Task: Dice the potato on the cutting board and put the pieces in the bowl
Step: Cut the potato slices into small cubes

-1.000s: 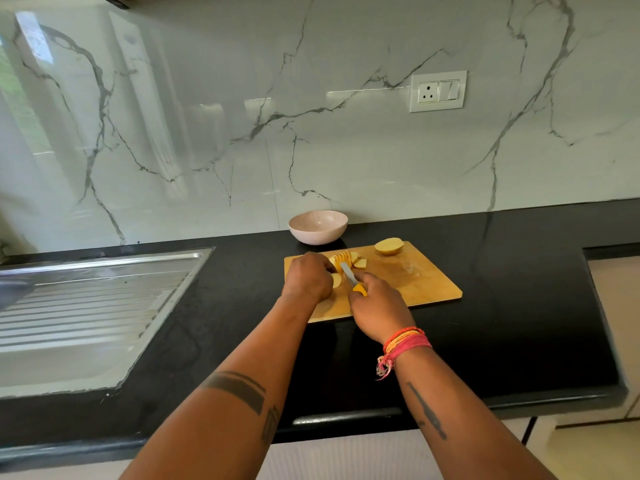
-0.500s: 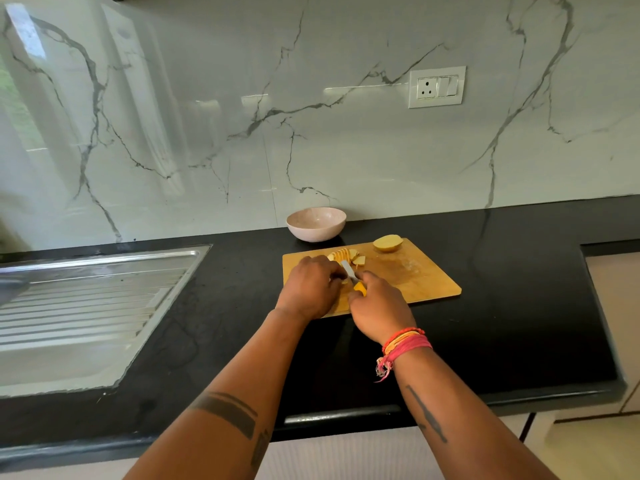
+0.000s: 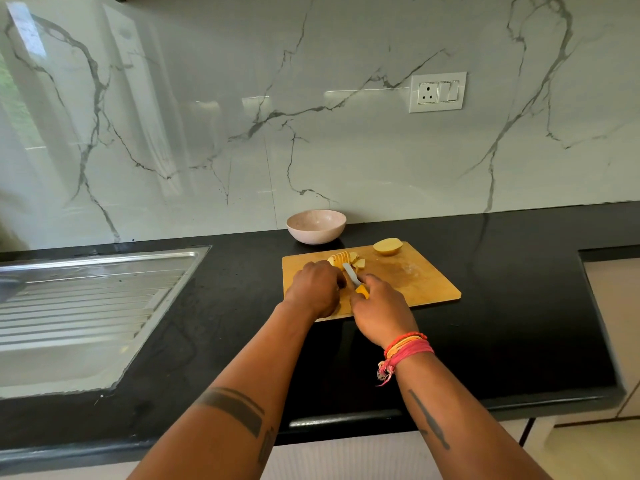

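- Board [image 3: 415,278] at frame centre on black counter [image 3: 519,306], long edge running left to right.
- Sliced potato [image 3: 341,260] on upper left part of board, slices fanned and leaning together; loose pieces [image 3: 358,262] just right of them.
- Uncut potato half [image 3: 387,246] at upper edge of board, well apart from slices.
- Left hand [image 3: 317,287] knuckles up on board just below slices, fingers curled under; cannot tell what, if anything, is gripped.
- Right hand [image 3: 379,308] closed around yellow handle of knife [image 3: 352,276]; blade angled toward upper left, tip at slices.
- Bowl [image 3: 316,226] on counter above board, against wall, apart from board.
- Sink [image 3: 86,306] at left of frame.
- Socket [image 3: 437,92] on wall, upper right.
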`<state>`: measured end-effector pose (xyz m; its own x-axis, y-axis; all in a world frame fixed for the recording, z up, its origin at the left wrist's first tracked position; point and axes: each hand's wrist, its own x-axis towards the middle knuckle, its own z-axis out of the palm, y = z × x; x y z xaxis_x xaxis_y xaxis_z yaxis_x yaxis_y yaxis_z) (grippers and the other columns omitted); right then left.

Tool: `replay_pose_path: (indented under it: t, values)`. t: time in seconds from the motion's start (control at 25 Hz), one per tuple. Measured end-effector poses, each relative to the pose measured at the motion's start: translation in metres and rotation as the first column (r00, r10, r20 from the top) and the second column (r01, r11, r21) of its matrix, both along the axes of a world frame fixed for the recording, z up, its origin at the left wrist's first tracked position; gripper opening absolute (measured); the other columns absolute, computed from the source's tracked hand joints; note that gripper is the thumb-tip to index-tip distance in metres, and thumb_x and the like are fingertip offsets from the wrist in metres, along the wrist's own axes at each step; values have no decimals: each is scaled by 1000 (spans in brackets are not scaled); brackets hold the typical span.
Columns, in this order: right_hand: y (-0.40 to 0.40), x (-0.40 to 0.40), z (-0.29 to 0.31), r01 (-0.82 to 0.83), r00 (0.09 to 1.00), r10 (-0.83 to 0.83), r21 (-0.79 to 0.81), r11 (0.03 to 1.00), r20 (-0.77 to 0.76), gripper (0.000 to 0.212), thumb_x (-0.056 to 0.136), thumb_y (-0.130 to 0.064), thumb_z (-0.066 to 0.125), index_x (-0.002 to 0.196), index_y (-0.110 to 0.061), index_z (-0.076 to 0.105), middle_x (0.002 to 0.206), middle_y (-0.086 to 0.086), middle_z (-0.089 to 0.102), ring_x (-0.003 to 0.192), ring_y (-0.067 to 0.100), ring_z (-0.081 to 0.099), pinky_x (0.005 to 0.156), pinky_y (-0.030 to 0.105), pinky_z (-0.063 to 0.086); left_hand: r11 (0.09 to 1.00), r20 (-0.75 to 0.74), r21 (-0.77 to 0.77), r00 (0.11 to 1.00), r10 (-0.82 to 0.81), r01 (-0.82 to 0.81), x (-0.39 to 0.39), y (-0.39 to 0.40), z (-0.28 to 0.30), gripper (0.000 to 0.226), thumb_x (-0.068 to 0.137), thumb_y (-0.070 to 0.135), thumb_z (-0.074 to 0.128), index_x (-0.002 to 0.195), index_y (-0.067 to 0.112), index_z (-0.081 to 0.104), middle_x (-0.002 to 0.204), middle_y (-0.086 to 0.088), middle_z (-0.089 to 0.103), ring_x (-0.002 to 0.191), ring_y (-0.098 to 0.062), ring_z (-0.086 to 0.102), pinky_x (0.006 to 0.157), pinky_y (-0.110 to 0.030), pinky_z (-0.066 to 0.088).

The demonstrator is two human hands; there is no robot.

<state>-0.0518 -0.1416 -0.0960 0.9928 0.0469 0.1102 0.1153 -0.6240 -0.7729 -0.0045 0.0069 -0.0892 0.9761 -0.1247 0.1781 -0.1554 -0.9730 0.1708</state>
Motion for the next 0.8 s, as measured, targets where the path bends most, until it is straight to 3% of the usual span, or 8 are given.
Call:
replay_pose_path:
  t: [0.12,0.2,0.28,0.36,0.48,0.56,0.68,0.8]
  values:
    - [0,0,-1,3,1000,-3,-14,1000,5,47,102,-31,51,149,-33,51,110,-5,65,80,14,66,67,33,56,987,55,-158,998,18,-10,-5,4,-4,28,93,11,62,112,29,73,118,3,62,112,-20,57,94,-33,52]
    - [0,0,0,-4,1000,5,-31,1000,7,47,103,-31,52,150,-32,49,115,-4,65,83,13,66,69,33,57,989,90,-134,993,74,-61,-6,4,-8,29,98,35,63,124,24,68,125,-1,57,118,-23,54,100,-36,49]
    - [1,0,0,-14,1000,14,-51,999,9,49,103,-32,52,152,-31,47,129,-1,65,90,15,66,76,36,58,993,46,-77,995,91,-87,-4,4,-9,33,99,40,61,126,22,68,126,-5,56,116,-24,55,99,-36,49]
    - [2,0,1,-24,1000,24,-77,997,3,50,103,-32,51,153,-31,46,133,0,64,91,16,65,75,34,56,995,21,-89,998,52,-50,-2,5,-4,24,100,26,63,122,24,71,123,-5,58,113,-22,59,95,-31,49]
    - [3,-2,1,-36,999,36,-112,993,-1,51,103,-30,50,154,-31,45,129,-1,66,88,15,65,69,30,51,988,-8,-156,1000,-5,4,-5,10,-1,37,93,1,60,113,27,76,121,1,62,109,-19,61,88,-24,48]
    - [4,-3,1,-37,999,38,-148,988,6,51,103,-31,51,154,-31,45,127,-1,66,89,16,64,69,30,49,975,23,-221,1000,9,-3,-10,14,-5,41,91,-3,58,114,26,75,123,3,61,110,-18,60,91,-25,49]
    - [6,-5,1,-58,998,64,-213,975,17,53,103,-32,51,155,-31,43,131,-2,65,99,18,65,74,32,52,959,102,-276,990,100,-68,-12,16,-12,33,99,20,62,131,21,66,133,-1,57,116,-18,59,99,-29,47]
    - [10,-8,1,-73,995,91,-298,952,46,53,104,-31,49,156,-29,43,134,-2,64,111,22,64,85,36,57,969,115,-234,987,113,-84,-7,17,-19,30,100,30,63,128,23,69,128,-2,60,112,-18,57,96,-30,48]
